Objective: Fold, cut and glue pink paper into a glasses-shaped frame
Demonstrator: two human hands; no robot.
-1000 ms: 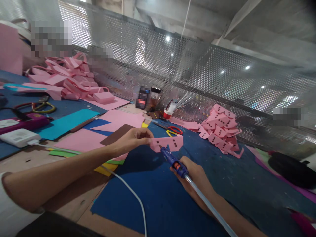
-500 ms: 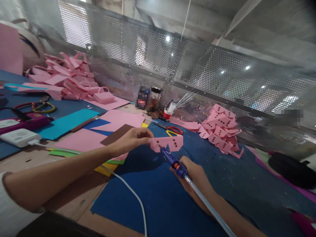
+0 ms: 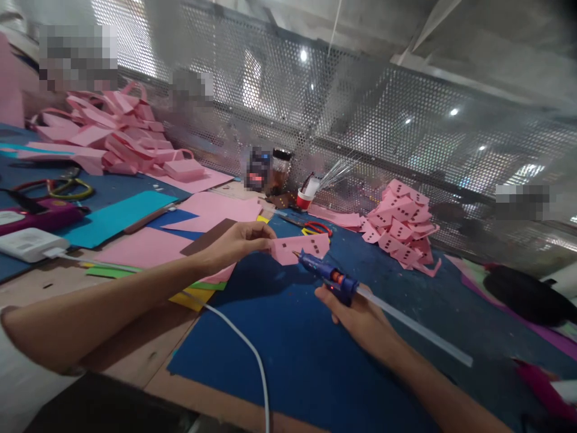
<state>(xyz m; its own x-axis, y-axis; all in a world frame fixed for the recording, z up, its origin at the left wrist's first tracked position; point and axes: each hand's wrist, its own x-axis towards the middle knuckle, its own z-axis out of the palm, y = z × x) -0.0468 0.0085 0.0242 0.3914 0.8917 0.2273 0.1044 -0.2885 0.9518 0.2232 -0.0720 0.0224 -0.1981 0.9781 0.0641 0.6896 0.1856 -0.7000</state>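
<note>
Between thumb and fingers, my left hand pinches the left end of a folded pink paper piece with small dark squares on it. My right hand is wrapped round a blue glue gun, its tip at the front of the paper. Whether the tip touches the paper I cannot tell. A long clear glue stick sticks out of the gun's back end. Below both hands lies a dark blue sheet.
Finished-looking pink pieces with dark squares form a pile at right. Plain pink strips heap up at left. Red-and-yellow scissors and a red-white cup stand beyond my hands. A white cable crosses the front; a black object lies right.
The glue gun has swung round, its back end now pointing further right, and its tip has shifted slightly on the paper. My left hand still holds the paper; the camera view has shifted a little.
</note>
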